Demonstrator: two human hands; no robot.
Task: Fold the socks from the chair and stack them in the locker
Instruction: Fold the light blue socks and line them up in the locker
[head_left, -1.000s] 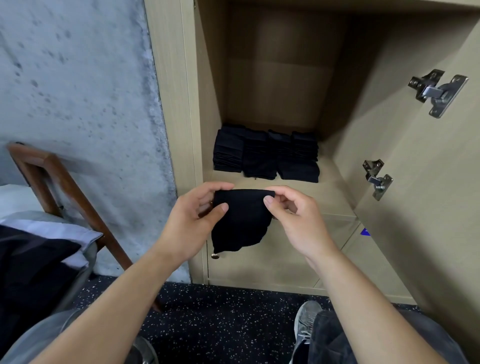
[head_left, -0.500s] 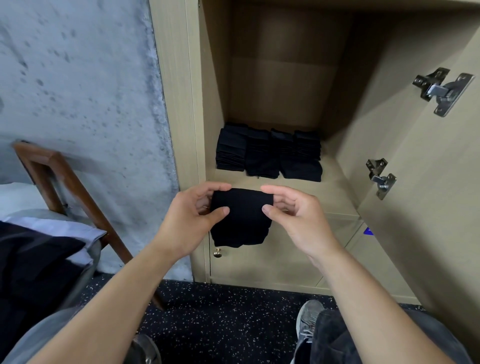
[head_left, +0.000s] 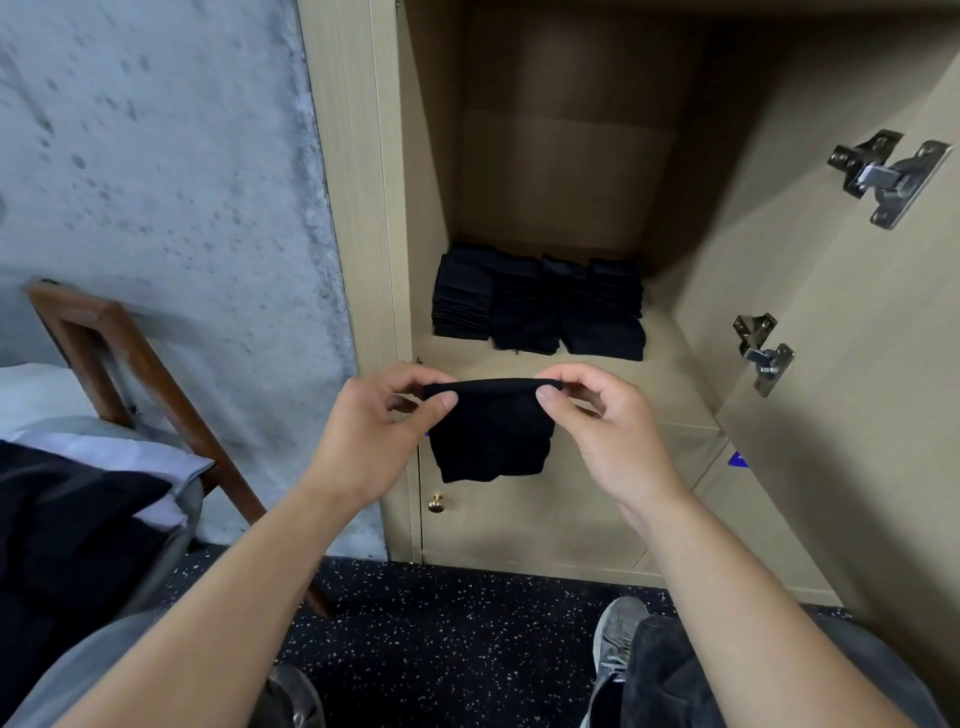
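Change: sock (head_left: 492, 431) now hangs shorter than a second ago, folded over along its top edge and held level in front of the locker (head_left: 566, 171).
Left hand (head_left: 371, 436): fingers (head_left: 444, 401) pinch the sock's left top corner.
Right hand (head_left: 615, 436): fingers (head_left: 546, 396) pinch the right top corner.
Sock: black, doubled, stretched between both hands, just below the locker shelf edge.
Stacks (head_left: 540, 304): folded black socks in a row at the back of the locker shelf.
Chair (head_left: 130, 364): wooden, left of the locker, dark fabric on its seat.
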